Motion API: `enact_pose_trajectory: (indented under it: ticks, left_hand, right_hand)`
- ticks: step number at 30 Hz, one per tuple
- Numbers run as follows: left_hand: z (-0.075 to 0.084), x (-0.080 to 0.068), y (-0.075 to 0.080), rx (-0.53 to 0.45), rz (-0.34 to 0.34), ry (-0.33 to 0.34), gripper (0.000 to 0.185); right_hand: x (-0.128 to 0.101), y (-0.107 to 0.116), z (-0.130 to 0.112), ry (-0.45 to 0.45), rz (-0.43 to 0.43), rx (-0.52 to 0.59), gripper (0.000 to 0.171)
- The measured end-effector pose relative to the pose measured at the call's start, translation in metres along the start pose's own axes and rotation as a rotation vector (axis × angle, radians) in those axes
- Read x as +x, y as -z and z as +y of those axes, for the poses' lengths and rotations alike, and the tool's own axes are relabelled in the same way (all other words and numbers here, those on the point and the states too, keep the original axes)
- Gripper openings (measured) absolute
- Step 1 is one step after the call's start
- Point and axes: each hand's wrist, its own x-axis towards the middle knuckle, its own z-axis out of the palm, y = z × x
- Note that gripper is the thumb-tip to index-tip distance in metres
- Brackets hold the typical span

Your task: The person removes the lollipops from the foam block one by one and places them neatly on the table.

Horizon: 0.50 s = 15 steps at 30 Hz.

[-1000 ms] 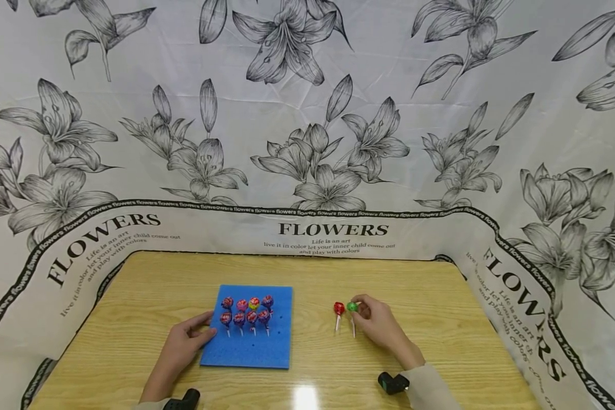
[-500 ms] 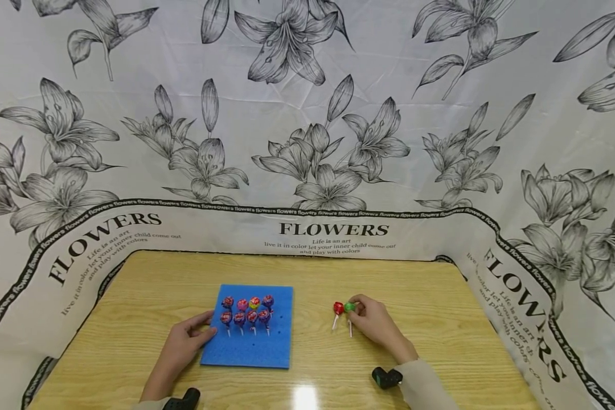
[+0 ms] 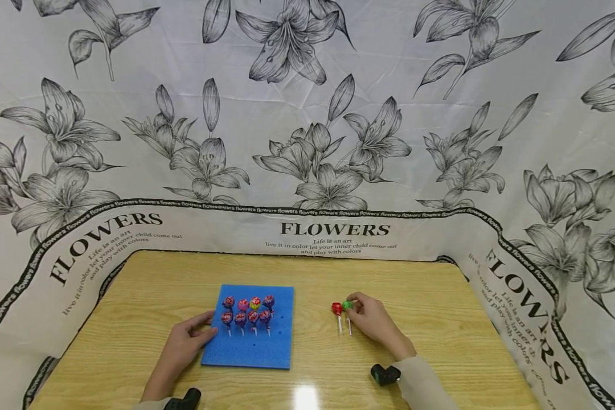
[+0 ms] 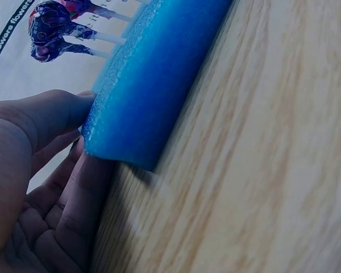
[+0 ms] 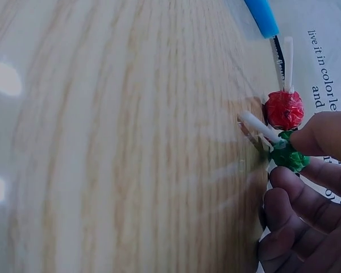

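A blue foam board [image 3: 271, 352] lies flat on the table, with several wrapped lollipops [image 3: 240, 319] standing upright in it in two rows. My left hand [image 3: 183, 344] grips the board's left edge; in the left wrist view the thumb [image 4: 62, 111] is at the upper edge and the fingers are lower down. To the right of the board, my right hand [image 3: 376, 322] pinches a green lollipop [image 5: 290, 154] by its wrapped head, the white stick pointing toward the person. Right beside it is a red lollipop [image 5: 285, 110], its head close against the green one.
The wooden table [image 3: 405, 279] is backed by a white cloth [image 3: 333, 228] printed with flowers and lettering, which also hangs at both sides. Small holes dot the bare part of the foam board. A black wrist device [image 3: 385, 374] sits at the right sleeve.
My right hand has moved slightly left with the green lollipop, close up to the red one. The red lollipop has shifted a little left and its stick has swung. The left hand stays put.
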Motion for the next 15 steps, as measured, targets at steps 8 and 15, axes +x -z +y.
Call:
enact_pose_trajectory:
  ticks: [8, 15]
  left_hand:
    - [0.0004, 0.0003, 0.0, 0.01, 0.007, 0.02, 0.05]
    - [0.0019, -0.0011, 0.0002, -0.008, -0.004, 0.007, 0.051]
  right_hand:
    - [-0.0009, 0.0038, 0.0, -0.005, -0.005, 0.007, 0.034]
    - [0.0001, 0.009, -0.0019, -0.021, -0.021, 0.017, 0.038]
